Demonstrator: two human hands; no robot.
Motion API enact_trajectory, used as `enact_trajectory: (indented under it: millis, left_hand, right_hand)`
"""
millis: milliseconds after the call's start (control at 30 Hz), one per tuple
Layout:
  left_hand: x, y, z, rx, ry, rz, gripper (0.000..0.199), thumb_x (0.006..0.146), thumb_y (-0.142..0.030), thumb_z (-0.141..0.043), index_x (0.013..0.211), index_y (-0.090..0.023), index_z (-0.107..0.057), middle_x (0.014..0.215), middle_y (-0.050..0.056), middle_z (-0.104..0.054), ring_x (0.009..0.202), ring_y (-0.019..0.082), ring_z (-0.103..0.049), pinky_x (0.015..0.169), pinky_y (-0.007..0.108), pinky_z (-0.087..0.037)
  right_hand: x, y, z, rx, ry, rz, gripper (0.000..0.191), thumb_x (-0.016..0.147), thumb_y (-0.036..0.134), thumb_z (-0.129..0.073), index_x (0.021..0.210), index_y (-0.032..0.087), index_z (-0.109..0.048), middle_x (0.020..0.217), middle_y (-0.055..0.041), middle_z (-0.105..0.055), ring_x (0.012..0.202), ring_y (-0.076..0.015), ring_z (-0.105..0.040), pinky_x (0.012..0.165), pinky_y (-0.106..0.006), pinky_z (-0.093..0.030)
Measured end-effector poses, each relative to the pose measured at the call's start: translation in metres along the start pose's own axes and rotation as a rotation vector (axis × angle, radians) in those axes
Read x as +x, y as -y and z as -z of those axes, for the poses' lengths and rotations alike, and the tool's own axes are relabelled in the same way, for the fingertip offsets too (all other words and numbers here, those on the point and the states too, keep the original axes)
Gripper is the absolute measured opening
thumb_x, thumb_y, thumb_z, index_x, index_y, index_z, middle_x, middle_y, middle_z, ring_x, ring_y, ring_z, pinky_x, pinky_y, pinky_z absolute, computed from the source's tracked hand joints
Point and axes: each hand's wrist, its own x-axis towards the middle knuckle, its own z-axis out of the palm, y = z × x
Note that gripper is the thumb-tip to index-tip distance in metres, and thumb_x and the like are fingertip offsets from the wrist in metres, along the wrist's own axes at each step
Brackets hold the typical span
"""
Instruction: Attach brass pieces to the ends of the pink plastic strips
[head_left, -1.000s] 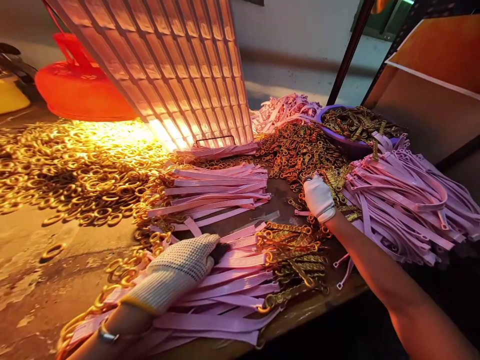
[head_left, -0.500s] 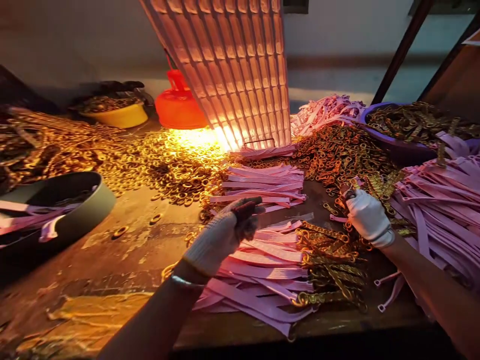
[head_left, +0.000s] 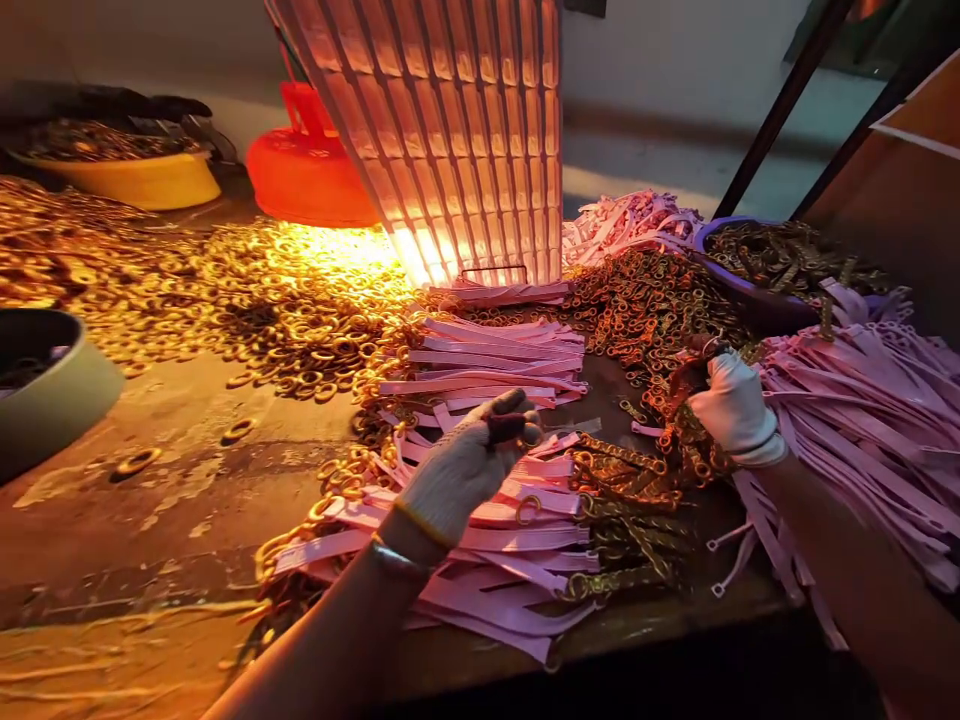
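Observation:
My left hand (head_left: 476, 465), in a pale knit glove with dark bare fingertips, hovers over a row of pink straps (head_left: 517, 540). Its fingers are curled together; a small gold glint shows at the tips, but I cannot make out what it is. On the right, my gloved right hand (head_left: 731, 405) is closed at the edge of a heap of gold chain pieces (head_left: 645, 310). What its dark fingertips pinch is hidden. Gold braided chains (head_left: 637, 550) extend from the right ends of the nearer straps. A gold ring (head_left: 529, 510) lies on the straps.
Gold rings (head_left: 300, 340) are heaped beneath a lit red lamp (head_left: 311, 175). A ribbed translucent panel (head_left: 480, 150) leans behind. A yellow basin (head_left: 150, 180), a grey-green tub (head_left: 67, 400) and a purple basin (head_left: 735, 280) stand around. More pink straps (head_left: 870, 420) pile at right.
My view has shifted, so the table items sit further left. My left hand is further right over the straps, fingertips drawn together. My right hand remains by the chain heap, slightly further back.

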Motion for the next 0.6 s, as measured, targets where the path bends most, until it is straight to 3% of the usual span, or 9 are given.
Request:
enact_trajectory:
  millis: [100, 167, 300, 433, 500, 600]
  left_hand:
    - [0.005, -0.003, 0.009, 0.036, -0.064, -0.029, 0.042, 0.081, 0.011, -0.045, 0.109, -0.012, -0.066, 0.085, 0.007, -0.068, 0.059, 0.010, -0.066, 0.055, 0.018, -0.060]
    - [0.007, -0.003, 0.013, 0.079, -0.057, -0.023, 0.039, 0.082, 0.011, -0.044, 0.105, -0.011, -0.067, 0.081, 0.007, -0.069, 0.056, 0.010, -0.065, 0.049, 0.016, -0.057]
    - [0.013, 0.003, 0.016, 0.123, -0.004, -0.006, 0.034, 0.084, 0.007, -0.043, 0.101, -0.009, -0.068, 0.083, 0.011, -0.072, 0.058, 0.015, -0.070, 0.040, 0.017, -0.052]
    - [0.013, 0.009, 0.011, 0.064, 0.118, 0.002, 0.028, 0.085, 0.003, -0.047, 0.100, -0.007, -0.068, 0.090, 0.015, -0.073, 0.070, 0.019, -0.073, 0.056, 0.025, -0.062]
    - [0.009, 0.009, 0.008, 0.041, 0.117, -0.012, 0.030, 0.085, 0.004, -0.046, 0.104, -0.007, -0.067, 0.090, 0.015, -0.073, 0.071, 0.020, -0.073, 0.063, 0.029, -0.065]
    - [-0.001, 0.009, 0.002, 0.027, 0.069, -0.007, 0.037, 0.082, 0.009, -0.046, 0.108, -0.008, -0.066, 0.091, 0.013, -0.073, 0.071, 0.019, -0.073, 0.065, 0.029, -0.066]
  right_hand:
    - [-0.001, 0.001, 0.000, 0.577, -0.046, -0.192, 0.043, 0.068, 0.023, -0.060, 0.110, 0.017, -0.062, 0.104, -0.0120, -0.070, 0.098, -0.0287, -0.065, 0.092, -0.043, -0.053]
    - [-0.002, 0.004, -0.001, 0.774, -0.047, -0.226, 0.044, 0.068, 0.029, -0.060, 0.111, 0.019, -0.059, 0.101, -0.0085, -0.069, 0.091, -0.0246, -0.065, 0.087, -0.041, -0.055]
    - [-0.002, 0.009, -0.003, 0.886, -0.034, -0.262, 0.035, 0.073, 0.039, -0.064, 0.104, 0.022, -0.060, 0.093, -0.0035, -0.069, 0.081, -0.0193, -0.065, 0.077, -0.036, -0.058]
    - [-0.004, 0.015, 0.002, 1.112, 0.034, -0.381, 0.043, 0.068, 0.041, -0.077, 0.104, 0.025, -0.059, 0.086, 0.0011, -0.067, 0.065, -0.0152, -0.061, 0.061, -0.031, -0.057]
    - [-0.007, 0.021, 0.004, 1.167, 0.075, -0.417, 0.047, 0.064, 0.040, -0.082, 0.103, 0.025, -0.060, 0.084, 0.0018, -0.067, 0.061, -0.0138, -0.058, 0.055, -0.029, -0.055]
    - [-0.017, 0.034, 0.006, 1.222, 0.146, -0.412, 0.042, 0.062, 0.037, -0.086, 0.095, 0.023, -0.065, 0.084, 0.0008, -0.067, 0.063, -0.0149, -0.060, 0.058, -0.031, -0.057]
